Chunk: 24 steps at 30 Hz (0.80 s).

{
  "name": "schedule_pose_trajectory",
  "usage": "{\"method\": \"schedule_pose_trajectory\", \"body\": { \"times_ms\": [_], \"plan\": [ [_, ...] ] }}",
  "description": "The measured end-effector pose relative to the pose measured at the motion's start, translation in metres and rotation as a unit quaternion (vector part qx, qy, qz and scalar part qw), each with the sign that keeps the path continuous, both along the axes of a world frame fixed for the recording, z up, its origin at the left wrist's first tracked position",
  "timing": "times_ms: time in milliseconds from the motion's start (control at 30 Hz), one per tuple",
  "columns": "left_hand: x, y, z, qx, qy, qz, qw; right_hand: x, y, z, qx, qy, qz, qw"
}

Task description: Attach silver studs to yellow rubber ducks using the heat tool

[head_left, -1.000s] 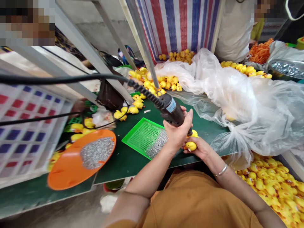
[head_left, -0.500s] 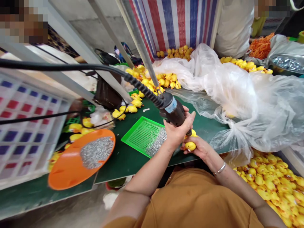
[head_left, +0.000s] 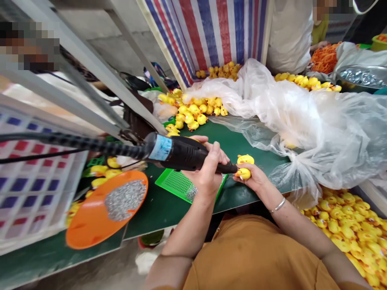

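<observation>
In my left hand (head_left: 207, 173) is a black electric screwdriver (head_left: 187, 153) with a blue-and-white label, lying nearly level with its cable running off to the left. Its tip meets a small yellow toy duck (head_left: 243, 174) that my right hand (head_left: 256, 177) grips. A second yellow duck (head_left: 246, 159) shows just behind the first, against the fingers; whether it is held too I cannot tell. Below the screwdriver, a green perforated tray (head_left: 166, 183) contains small silvery metal pieces, partly hidden by my left hand and forearm.
An orange dish (head_left: 90, 225) of silvery pieces is tilted at the left. Yellow ducks (head_left: 190, 114) are heaped at the back, with more ducks (head_left: 347, 225) at lower right. Clear plastic sheeting (head_left: 317, 121) covers the right side. Metal posts (head_left: 87, 68) rise at left.
The screwdriver has swung from steeply tilted to nearly level, its cable end dropping left. Both hands have turned with it, and the ducks have shifted slightly up. The view has moved a little.
</observation>
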<state>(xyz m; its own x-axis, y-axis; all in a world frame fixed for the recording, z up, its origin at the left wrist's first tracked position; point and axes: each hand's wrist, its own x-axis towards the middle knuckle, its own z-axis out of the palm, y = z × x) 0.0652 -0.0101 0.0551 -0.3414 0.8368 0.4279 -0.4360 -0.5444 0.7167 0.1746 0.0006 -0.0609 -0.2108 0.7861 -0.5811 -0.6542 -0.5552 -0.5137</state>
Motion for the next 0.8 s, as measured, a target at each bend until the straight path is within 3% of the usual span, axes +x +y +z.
{"method": "schedule_pose_trajectory", "body": {
  "times_ms": [367,600,800],
  "plan": [
    [0.001,-0.005,-0.013,0.006,0.026,-0.026,0.999,0.002,-0.004,-0.001,0.01,0.006,0.006,1.0],
    [0.01,-0.003,-0.021,-0.024,0.091,-0.033,0.995,0.002,-0.004,0.002,0.066,0.022,-0.001,0.998],
    [0.016,-0.002,-0.031,-0.038,0.124,-0.006,0.991,0.002,-0.003,0.008,0.063,0.056,-0.007,0.996]
  ]
}}
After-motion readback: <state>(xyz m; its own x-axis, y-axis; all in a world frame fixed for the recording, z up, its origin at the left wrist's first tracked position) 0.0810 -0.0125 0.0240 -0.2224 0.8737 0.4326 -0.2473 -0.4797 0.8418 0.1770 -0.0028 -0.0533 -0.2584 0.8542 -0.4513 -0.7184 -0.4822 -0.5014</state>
